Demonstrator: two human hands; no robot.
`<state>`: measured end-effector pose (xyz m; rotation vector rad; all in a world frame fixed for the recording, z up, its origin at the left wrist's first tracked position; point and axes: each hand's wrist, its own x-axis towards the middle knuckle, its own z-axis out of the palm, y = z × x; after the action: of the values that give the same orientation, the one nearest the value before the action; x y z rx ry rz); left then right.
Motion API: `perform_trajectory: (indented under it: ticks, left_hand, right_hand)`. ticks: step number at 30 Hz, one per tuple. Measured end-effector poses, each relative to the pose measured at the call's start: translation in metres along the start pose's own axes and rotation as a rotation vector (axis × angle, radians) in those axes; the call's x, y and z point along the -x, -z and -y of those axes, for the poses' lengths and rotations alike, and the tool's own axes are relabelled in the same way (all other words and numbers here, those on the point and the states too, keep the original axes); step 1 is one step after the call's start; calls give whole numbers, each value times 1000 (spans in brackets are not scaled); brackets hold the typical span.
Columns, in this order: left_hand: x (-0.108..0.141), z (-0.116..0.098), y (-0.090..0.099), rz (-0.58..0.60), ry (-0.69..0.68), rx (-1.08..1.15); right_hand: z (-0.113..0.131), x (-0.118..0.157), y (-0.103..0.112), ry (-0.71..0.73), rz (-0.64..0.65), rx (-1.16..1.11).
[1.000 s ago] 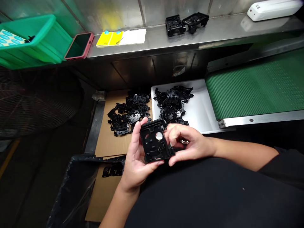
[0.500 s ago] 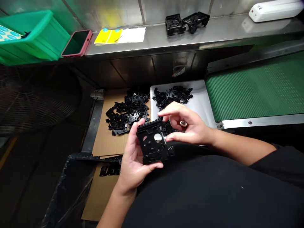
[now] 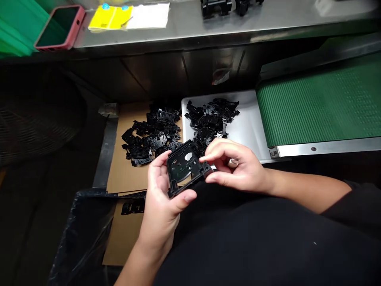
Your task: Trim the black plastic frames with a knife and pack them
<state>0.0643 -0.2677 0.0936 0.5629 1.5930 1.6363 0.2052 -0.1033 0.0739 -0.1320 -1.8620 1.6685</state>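
A flat black plastic part (image 3: 182,169) with round and curved holes is tilted in front of my body. My left hand (image 3: 162,190) holds it by its left and lower edges, the thumb along the bottom. With thumb and index finger, my right hand (image 3: 235,165) grips the part's right edge; a ring is on one finger. Beyond my hands, a heap of similar black parts (image 3: 157,139) lies on brown cardboard (image 3: 122,174). Another heap (image 3: 211,115) rests in a white tray (image 3: 244,129).
A green conveyor belt (image 3: 315,107) stands at the right. On the steel shelf (image 3: 184,37) are a phone (image 3: 59,28), yellow and white paper (image 3: 110,18) and black parts (image 3: 216,8). A black-lined bin (image 3: 86,226) is at lower left, a dark fan (image 3: 35,123) above it.
The black part has been tilted in my hands and shows more of its rim. My right fingers have closed on its right edge. The view has shifted downward.
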Motion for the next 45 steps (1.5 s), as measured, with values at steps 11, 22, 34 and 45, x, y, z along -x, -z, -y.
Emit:
perform_trajectory:
  ticks: [11,22,34,45]
  left_hand:
    - [-6,9,-7,15,338,317]
    - [5,11,20,-52,398,370]
    - [5,10,97,69,144,120]
    - [6,-8,172,138,-444,-311]
  right_hand:
    - [-7,7,-10,-269,-105,-109]
    - [-13,3,-38,-303,-85,-194]
    - [-11,-18,-90,-187,-2,-69]
    - [-6,-30,-133,119,92,212]
